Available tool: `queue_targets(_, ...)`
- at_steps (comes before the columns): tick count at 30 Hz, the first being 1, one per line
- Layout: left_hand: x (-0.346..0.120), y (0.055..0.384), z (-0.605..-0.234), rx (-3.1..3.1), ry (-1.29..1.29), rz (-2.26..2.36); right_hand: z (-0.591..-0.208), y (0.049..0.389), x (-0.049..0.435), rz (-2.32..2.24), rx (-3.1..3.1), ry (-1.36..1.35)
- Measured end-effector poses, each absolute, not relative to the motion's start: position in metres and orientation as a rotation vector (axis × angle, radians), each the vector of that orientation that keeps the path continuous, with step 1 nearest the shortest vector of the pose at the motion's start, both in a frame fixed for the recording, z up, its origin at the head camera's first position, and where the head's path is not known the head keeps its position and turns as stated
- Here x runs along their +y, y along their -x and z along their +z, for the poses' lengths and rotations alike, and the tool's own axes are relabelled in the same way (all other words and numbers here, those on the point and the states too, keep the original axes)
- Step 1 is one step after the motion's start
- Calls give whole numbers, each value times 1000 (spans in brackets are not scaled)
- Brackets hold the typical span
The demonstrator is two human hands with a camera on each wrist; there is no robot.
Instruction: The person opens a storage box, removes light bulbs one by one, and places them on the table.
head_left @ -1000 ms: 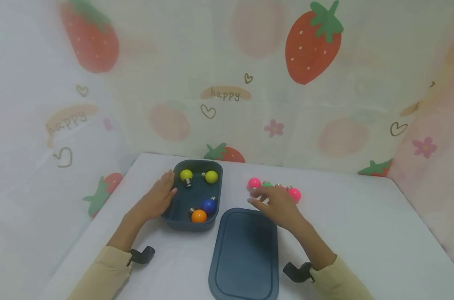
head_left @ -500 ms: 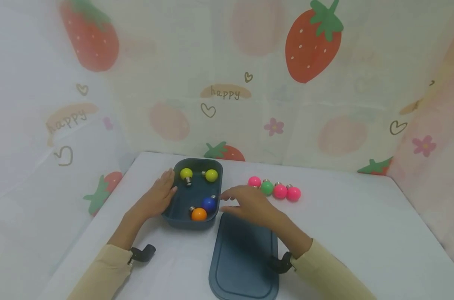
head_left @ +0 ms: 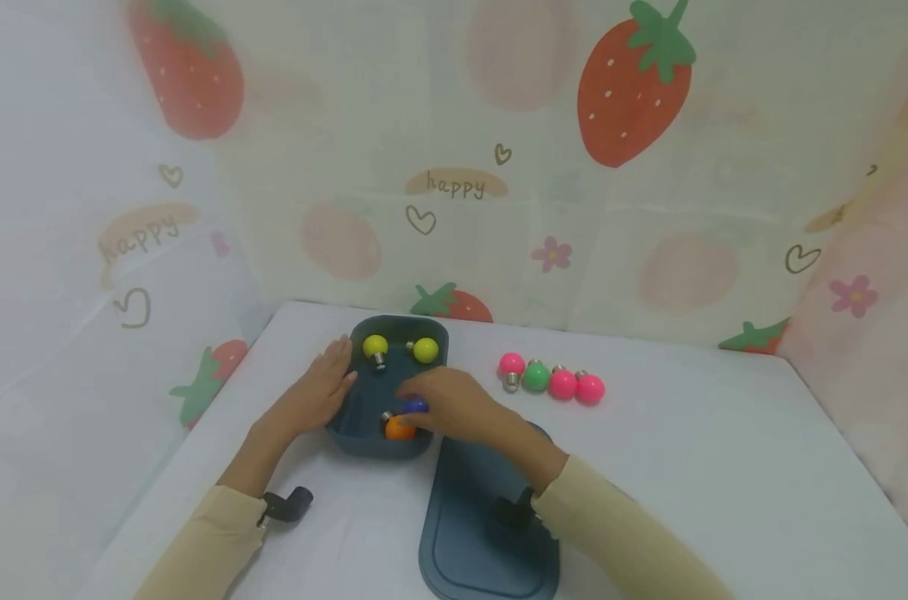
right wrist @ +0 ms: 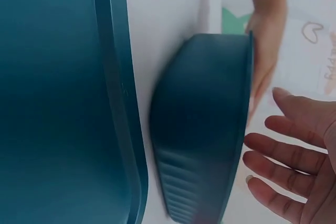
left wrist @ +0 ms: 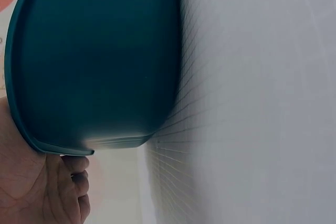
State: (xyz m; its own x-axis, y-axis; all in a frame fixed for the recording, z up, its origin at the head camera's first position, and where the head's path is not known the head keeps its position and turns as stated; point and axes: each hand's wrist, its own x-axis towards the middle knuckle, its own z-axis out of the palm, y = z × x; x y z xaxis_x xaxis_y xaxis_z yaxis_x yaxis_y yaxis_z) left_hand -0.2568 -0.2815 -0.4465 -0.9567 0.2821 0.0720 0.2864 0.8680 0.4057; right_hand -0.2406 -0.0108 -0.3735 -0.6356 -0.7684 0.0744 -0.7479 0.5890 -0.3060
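A dark blue box (head_left: 382, 447) holds two yellow bulbs (head_left: 426, 350), a blue bulb (head_left: 416, 406) and an orange bulb (head_left: 400, 429), all with screw bases. Along its left side rests my left hand (head_left: 319, 396); the left wrist view has that palm (left wrist: 23, 182) against the rim of the box (left wrist: 100, 56). My right hand (head_left: 457, 406) reaches over the right rim, its fingers above the blue bulb and partly covering it. In the right wrist view, the right hand (right wrist: 299, 161) has its fingers spread and holds nothing, close to the box's rim (right wrist: 249, 82).
A matching lid (head_left: 484, 554) lies flat in front, under my right forearm. Right of the box, a row on the white table has a pink bulb (head_left: 511, 364), a green bulb (head_left: 536, 377) and two more pink bulbs (head_left: 591, 389). A strawberry-print curtain (head_left: 454, 250) hangs behind.
My right hand has moved left from the row of bulbs, past the lid, to over the box, uncovering the row. My left hand has stayed at the box's left side.
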Motion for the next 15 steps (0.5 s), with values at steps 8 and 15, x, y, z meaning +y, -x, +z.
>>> queue_targets(8,-281,257,-446,-3026,451,-654,-383,248,-28,-341,2726,1336)
queue_targets(15,-279,254,-444,-3005,466,-648,-395,253,-39,-260,2688,1347)
